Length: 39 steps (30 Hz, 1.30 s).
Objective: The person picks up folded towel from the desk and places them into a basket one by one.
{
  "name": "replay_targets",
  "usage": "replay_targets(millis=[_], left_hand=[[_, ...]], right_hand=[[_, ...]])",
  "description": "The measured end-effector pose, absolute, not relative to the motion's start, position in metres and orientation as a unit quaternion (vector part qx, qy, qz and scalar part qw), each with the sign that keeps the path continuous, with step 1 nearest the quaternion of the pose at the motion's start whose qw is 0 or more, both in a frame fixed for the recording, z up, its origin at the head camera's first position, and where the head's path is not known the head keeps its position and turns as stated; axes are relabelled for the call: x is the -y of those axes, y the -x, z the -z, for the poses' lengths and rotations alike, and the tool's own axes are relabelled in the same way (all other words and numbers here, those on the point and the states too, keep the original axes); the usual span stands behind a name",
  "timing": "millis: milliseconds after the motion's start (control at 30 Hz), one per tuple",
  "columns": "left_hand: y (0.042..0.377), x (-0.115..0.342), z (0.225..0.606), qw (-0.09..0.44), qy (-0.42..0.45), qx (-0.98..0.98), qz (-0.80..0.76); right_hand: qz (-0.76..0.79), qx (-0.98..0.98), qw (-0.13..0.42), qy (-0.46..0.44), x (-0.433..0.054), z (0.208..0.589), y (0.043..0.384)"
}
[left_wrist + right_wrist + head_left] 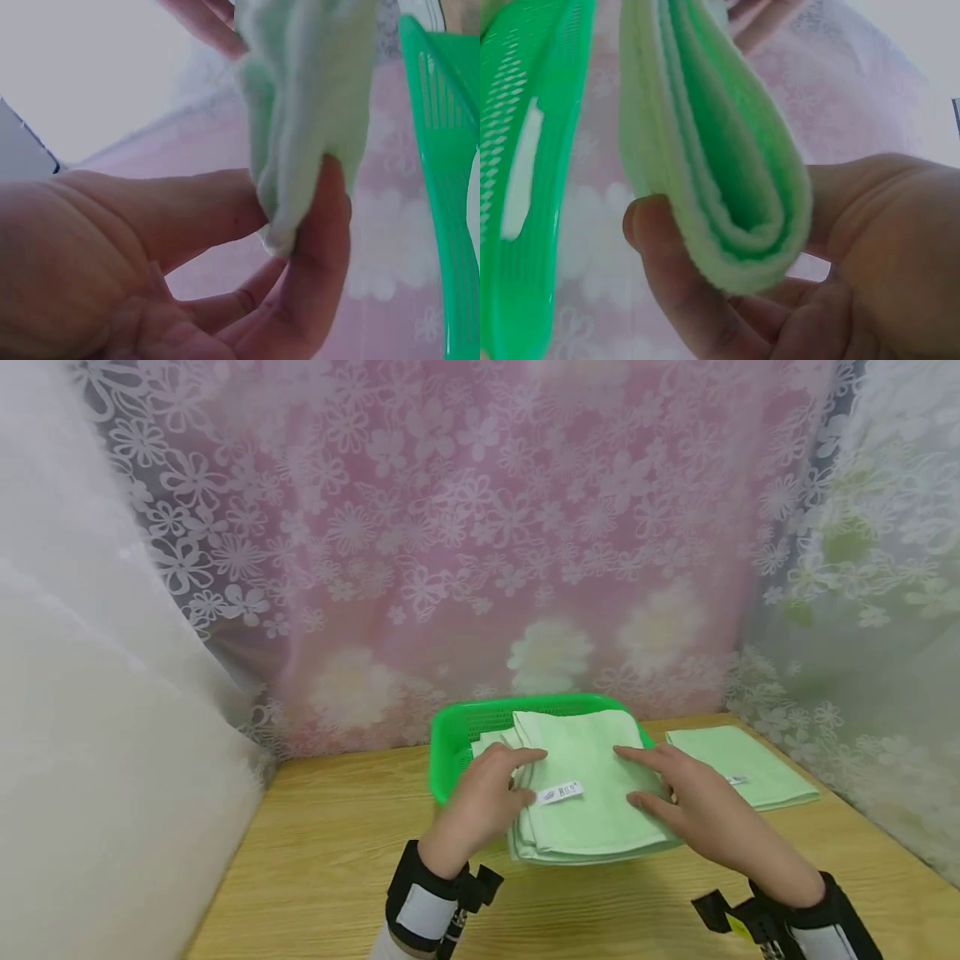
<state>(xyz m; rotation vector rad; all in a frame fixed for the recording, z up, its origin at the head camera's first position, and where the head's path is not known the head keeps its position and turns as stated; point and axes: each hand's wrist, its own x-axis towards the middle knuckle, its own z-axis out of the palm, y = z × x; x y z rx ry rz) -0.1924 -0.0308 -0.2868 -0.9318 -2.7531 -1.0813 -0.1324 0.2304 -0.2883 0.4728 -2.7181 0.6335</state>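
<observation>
- Left hand and right hand each pinch opposite edges of a folded pale-green terry towel.
- Towel held over a bright green slotted plastic basket.

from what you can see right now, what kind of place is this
Probably a small curtained-off booth for a tabletop chore, not a lived-in room. Flowered lace curtains close in a wooden table, which holds just a green basket and a folded towel. Both hands grip another folded towel.
</observation>
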Motion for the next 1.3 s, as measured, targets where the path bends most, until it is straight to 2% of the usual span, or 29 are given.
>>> replay_targets(millis=[233,633,933,1300], left_hand=[[0.217,0.05,0.288,0.015,0.281,0.86,0.425],[0.235,0.055,0.277,0.018,0.257,0.851,0.458],[0.259,0.058,0.281,0.033,0.238,0.869,0.432],[0.28,0.054,0.294,0.049,0.223,0.88,0.417]], right_hand=[[-0.243,0.941,0.133,-0.193,-0.224,0.27,0.162],[-0.245,0.942,0.129,-0.19,-0.218,0.263,0.19],[-0.252,0.935,0.147,-0.203,-0.211,0.279,0.226],[-0.264,0.93,0.15,-0.207,-0.208,0.292,0.25]])
